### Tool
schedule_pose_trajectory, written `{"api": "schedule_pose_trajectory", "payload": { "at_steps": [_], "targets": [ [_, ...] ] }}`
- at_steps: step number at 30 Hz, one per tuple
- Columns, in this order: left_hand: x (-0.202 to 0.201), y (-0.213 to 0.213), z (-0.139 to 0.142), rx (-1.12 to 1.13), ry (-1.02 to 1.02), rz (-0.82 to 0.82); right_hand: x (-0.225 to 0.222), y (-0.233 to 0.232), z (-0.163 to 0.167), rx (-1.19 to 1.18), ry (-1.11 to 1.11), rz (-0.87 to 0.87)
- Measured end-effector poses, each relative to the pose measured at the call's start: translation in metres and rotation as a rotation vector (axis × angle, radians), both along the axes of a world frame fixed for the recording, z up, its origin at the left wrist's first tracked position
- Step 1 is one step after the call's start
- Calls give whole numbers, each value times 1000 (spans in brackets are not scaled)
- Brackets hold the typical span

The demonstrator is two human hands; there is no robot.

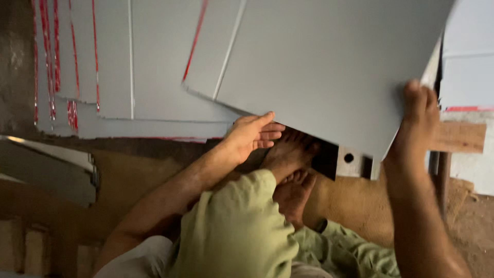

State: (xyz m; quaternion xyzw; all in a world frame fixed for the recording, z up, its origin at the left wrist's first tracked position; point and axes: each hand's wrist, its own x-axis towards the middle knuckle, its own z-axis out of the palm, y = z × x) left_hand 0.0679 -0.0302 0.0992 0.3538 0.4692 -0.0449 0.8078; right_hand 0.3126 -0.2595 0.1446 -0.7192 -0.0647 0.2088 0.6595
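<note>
A large grey flat sheet (334, 67) is tilted up in front of me. My right hand (419, 116) grips its right edge, with the fingers wrapped over the rim. At the sheet's lower edge my left hand (252, 135) holds it with fingers stretched along the underside. My bare feet (290, 170) rest just below that edge, beside my knee in green trousers (236, 226).
More grey sheets with red stripes (118, 67) lie spread at the back left. A metal bracket with a round hole (349, 158) sits under the held sheet. A wooden block (459, 137) is on the right, and brown sacking (355, 201) covers the floor.
</note>
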Motion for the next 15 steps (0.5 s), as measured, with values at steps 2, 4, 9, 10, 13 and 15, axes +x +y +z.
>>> {"api": "schedule_pose_trajectory", "payload": {
  "at_steps": [2, 4, 9, 10, 13, 15],
  "targets": [
    [16, 14, -1, 88, -116, 35, -27, 4, 6, 204, 22, -49],
    [27, 35, -19, 177, -87, 84, -61, -1, 6, 220, 103, -73],
    [46, 128, -80, 539, 34, 134, -107, -15, -9, -385, -23, 500],
    [45, 149, -85, 612, 43, 128, -103, -20, -9, -566, -104, 646],
    [33, 205, -77, 921, -29, 129, -47, -37, 5, -299, -873, 347],
    [25, 222, -68, 1020, 61, 124, -17, -61, 21, -686, -1026, 207]
  ]
}}
